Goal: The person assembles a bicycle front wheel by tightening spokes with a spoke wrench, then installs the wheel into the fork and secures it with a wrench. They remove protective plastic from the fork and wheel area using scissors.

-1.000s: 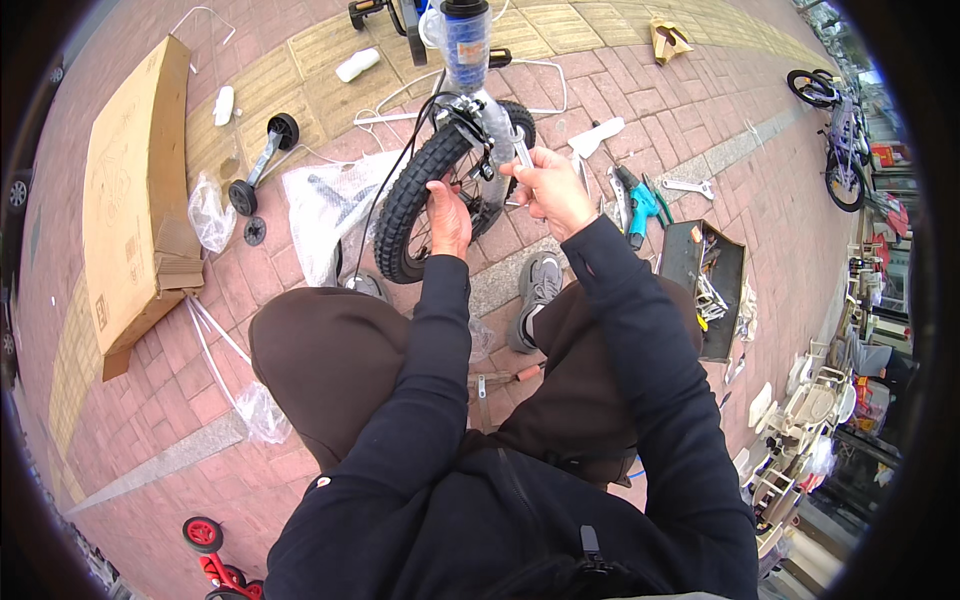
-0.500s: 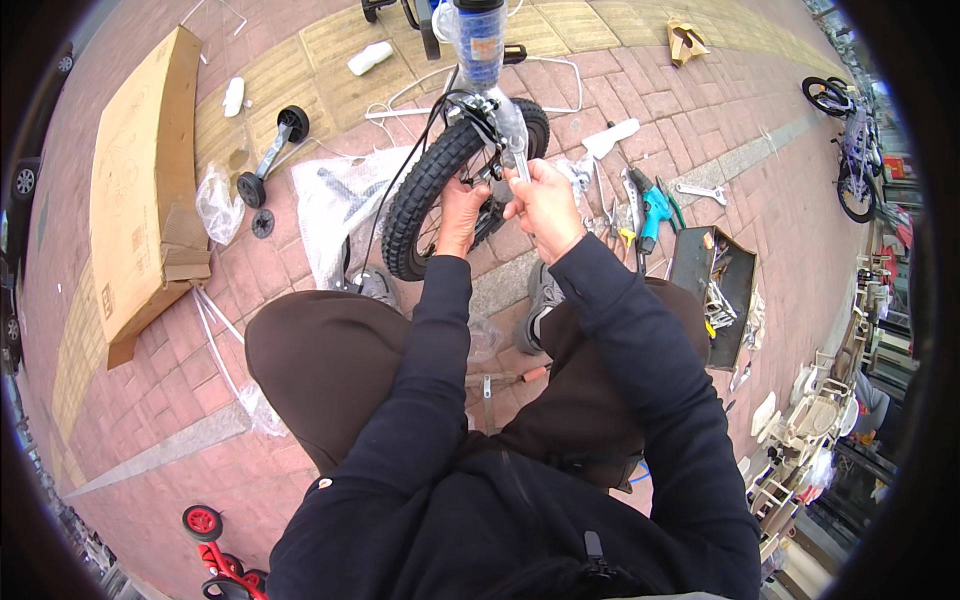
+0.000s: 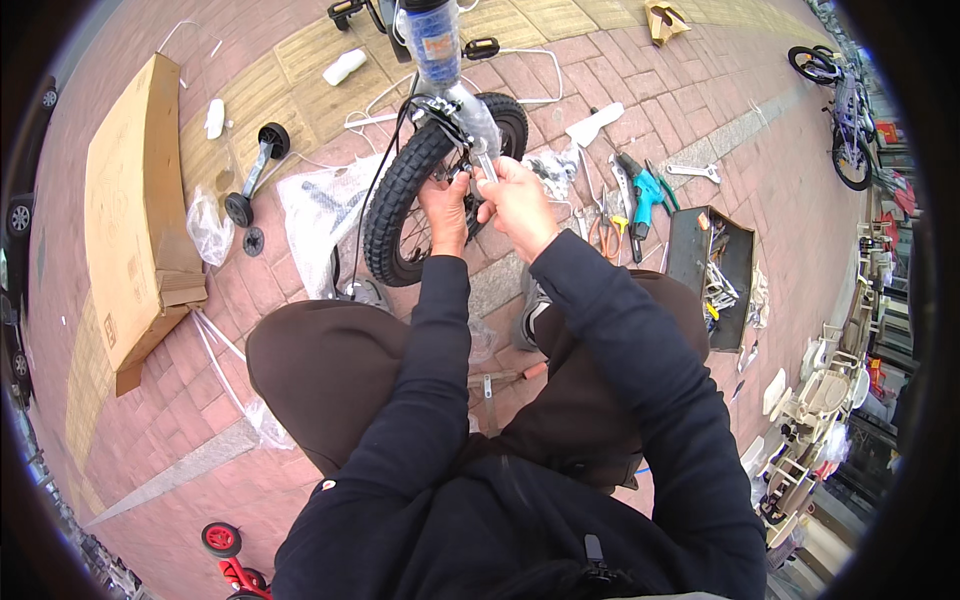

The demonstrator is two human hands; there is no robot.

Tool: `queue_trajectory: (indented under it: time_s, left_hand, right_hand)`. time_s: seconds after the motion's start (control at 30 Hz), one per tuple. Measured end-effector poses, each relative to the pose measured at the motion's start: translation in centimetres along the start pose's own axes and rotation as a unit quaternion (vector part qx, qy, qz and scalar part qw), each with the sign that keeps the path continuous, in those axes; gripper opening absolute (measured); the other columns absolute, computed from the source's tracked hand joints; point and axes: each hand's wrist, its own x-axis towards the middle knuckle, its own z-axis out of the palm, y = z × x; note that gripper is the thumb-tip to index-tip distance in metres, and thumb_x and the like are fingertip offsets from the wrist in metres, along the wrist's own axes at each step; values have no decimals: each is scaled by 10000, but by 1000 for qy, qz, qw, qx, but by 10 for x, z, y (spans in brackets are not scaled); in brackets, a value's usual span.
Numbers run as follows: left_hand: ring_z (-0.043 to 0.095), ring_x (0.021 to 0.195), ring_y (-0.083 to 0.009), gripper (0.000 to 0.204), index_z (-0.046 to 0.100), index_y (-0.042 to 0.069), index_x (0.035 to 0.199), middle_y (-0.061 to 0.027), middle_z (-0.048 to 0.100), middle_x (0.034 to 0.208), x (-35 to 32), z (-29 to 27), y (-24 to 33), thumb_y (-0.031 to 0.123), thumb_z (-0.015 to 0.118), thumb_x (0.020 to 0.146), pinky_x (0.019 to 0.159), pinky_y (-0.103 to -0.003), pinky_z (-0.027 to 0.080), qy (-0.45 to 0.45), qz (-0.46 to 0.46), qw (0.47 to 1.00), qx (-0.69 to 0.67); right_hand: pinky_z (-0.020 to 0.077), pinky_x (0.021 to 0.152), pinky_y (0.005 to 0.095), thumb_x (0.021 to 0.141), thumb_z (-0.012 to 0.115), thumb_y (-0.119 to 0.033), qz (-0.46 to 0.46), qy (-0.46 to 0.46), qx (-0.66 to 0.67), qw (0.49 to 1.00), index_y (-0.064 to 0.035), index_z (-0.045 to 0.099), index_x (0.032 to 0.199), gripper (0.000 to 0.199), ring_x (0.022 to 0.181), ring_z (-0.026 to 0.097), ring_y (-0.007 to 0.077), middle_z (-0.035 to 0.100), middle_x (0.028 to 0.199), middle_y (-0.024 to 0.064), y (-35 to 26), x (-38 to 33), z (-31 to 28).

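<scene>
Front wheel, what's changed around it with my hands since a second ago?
Your right hand has moved left, toward the fork leg and your left hand; its grip keeps the silver tool. Nothing was visibly picked up or let go. The left hand stays at the front wheel; the cardboard box and toolbox lie as they were.

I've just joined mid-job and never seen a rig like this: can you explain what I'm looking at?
There's no machine here: a fisheye camera on a person's head looks down, so straight edges bend near the rim. The bare hands are the wearer's. The left hand is at the knobbly wheel; the right hand holds a slim metal tool by the wrapped fork. On the brick paving lie a cardboard box, a teal drill, a wrench and an open toolbox.
</scene>
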Motion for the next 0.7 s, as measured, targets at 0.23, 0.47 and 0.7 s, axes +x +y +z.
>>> queue_trajectory:
  time_s: [0.23,0.47,0.7]
  left_hand:
    - [459,1110,-197,627,447,19,1223,-85,477,1227,-2,-3,1,118,756,687,946,-313,358,25,15,1000,10]
    - [471,1093,-194,596,470,31,1203,-73,503,1199,-3,1,10,33,745,673,935,-310,364,44,3,999,-7]
    - [481,1074,-183,545,493,42,1181,-59,521,1173,-7,7,14,19,726,688,936,-308,357,50,44,998,-17]
  right_hand:
    - [274,362,169,841,501,-62,31,-36,47,998,-34,514,960,123,508,500,48,508,730,-12,6,5,-2]
    - [273,377,164,839,538,-92,39,-24,22,999,-37,550,940,115,547,475,27,511,726,-26,-1,3,-4]
    - [304,425,151,817,569,-105,-20,26,-38,999,-38,592,898,108,559,435,4,509,690,-40,-20,-3,-27]
